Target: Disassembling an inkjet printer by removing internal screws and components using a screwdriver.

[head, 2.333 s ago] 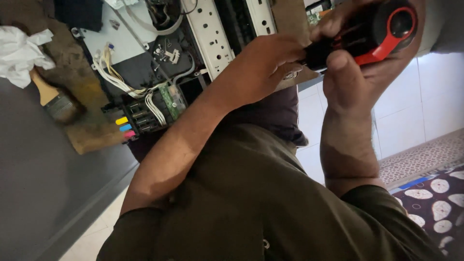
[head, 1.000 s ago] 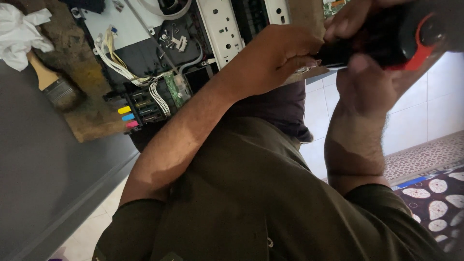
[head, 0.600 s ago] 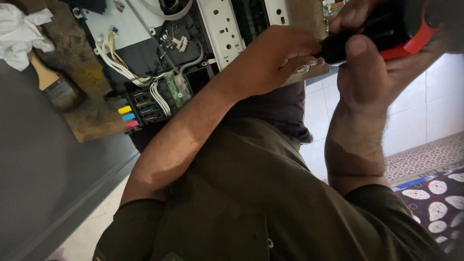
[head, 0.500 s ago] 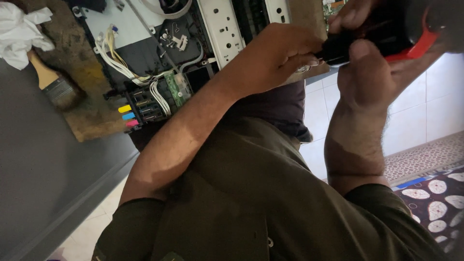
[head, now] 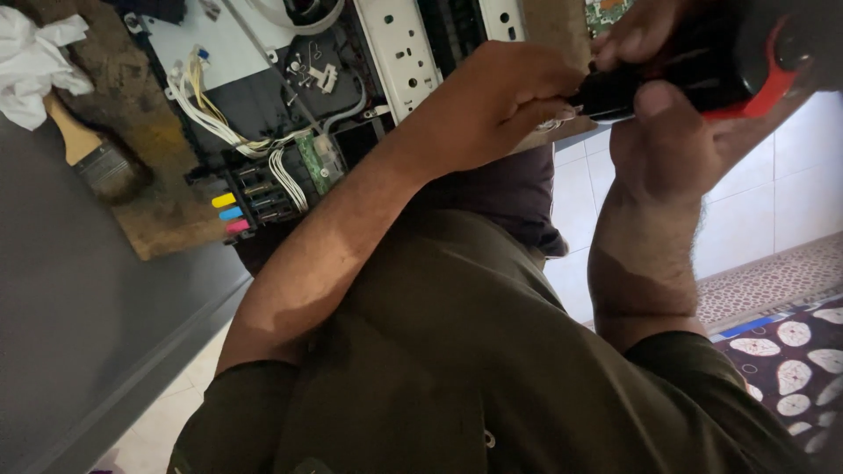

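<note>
My right hand [head: 676, 132] is shut on the thick black and red handle of a screwdriver [head: 702, 70] at the top right. My left hand [head: 500, 101] reaches across in front of my olive shirt, and its fingers close around the tool's black front end, by the edge of an opened printer [head: 290, 114]. The tip is hidden behind my fingers. Inside the printer I see a white metal frame [head: 399, 53], bundles of white wires [head: 211, 114], a small green circuit board [head: 313, 161] and a row of yellow, blue and pink ink cartridges [head: 230, 213].
A paintbrush [head: 97, 158] with a wooden handle and a crumpled white cloth [head: 35, 61] lie on a worn brown board [head: 167, 219] at the left. A grey surface [head: 70, 351] lies below it. White floor tiles [head: 790, 202] and a patterned rug [head: 790, 351] show at the right.
The screwdriver handle has shifted up and to the right in my right hand, partly leaving the view. My left hand stays on its front end.
</note>
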